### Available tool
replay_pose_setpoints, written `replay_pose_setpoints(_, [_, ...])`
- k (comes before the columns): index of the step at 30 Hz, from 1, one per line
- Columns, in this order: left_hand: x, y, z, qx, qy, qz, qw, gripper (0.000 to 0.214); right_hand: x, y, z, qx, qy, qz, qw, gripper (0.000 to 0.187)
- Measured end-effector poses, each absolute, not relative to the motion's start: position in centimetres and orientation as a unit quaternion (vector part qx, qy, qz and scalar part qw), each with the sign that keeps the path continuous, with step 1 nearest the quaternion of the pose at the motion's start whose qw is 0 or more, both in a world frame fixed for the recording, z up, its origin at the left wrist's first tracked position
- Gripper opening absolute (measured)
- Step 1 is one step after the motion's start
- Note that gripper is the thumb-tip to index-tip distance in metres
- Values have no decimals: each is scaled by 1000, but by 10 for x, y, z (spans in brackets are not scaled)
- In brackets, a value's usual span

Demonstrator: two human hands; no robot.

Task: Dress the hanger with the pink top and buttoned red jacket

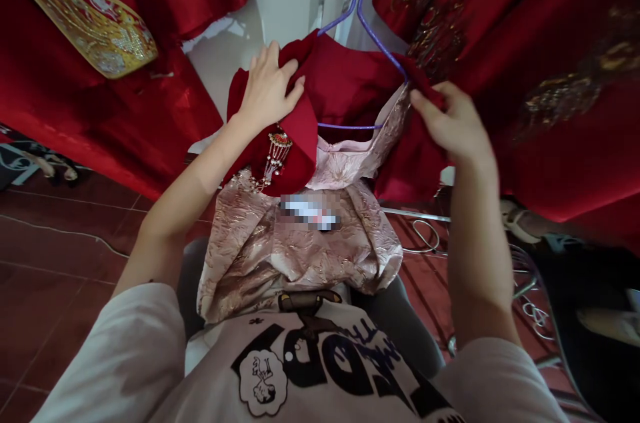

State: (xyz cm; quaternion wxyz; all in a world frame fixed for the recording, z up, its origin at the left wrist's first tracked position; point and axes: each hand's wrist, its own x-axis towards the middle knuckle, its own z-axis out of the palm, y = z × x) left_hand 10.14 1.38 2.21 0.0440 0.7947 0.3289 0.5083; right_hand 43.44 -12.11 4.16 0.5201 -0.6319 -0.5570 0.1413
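Note:
A red garment hangs on a purple wire hanger in front of me. My left hand rests on its left shoulder, thumb and index finger spread apart; the other fingertips reach over the cloth's upper edge. A beaded tassel ornament dangles from the red cloth below that hand. On the right shoulder, my right hand pinches the red fabric, thumb in front and fingers behind. Pink brocade with a metallic sheen forms the lower part and drapes over my lap. A blurred patch covers a spot on the brocade.
Red garments with gold embroidery hang at the left, and more red ones hang at the right. A white cable crosses the tiled floor. A dark chair-like object with metal legs stands at lower right.

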Motion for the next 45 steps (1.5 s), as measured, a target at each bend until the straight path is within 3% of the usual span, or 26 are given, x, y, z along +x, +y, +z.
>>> replay_pose_setpoints(3, [103,10,18,781,325,531,54,32,389,-103,31,-569,-616,131,528,42])
replay_pose_setpoints(7, [102,11,16,790,321,521,41,36,324,-107,22,-475,-694,165,515,44])
replay_pose_setpoints(12, [92,6,11,802,339,491,24,34,295,-130,16,-469,-707,185,495,38])
replay_pose_setpoints(17, [111,-40,-7,773,338,536,-30,37,309,-131,4,-488,-651,154,561,34])
replay_pose_setpoints(25, [166,-74,-20,764,347,535,93,25,308,-120,-12,-471,-651,181,566,26])
replay_pose_setpoints(29, [168,-81,-31,751,341,546,149,34,313,-116,-24,-442,-655,202,579,34])
replay_pose_setpoints(32, [170,-80,-39,714,347,587,161,38,318,-119,-28,-415,-663,228,580,41])
replay_pose_setpoints(35, [168,-76,-41,697,344,603,179,28,321,-124,-26,-419,-660,230,579,44])
replay_pose_setpoints(38, [161,-78,-34,700,338,596,201,15,320,-126,-24,-425,-653,225,585,48])
replay_pose_setpoints(45, [140,-102,-13,754,318,551,164,12,314,-125,-20,-430,-636,226,599,49])
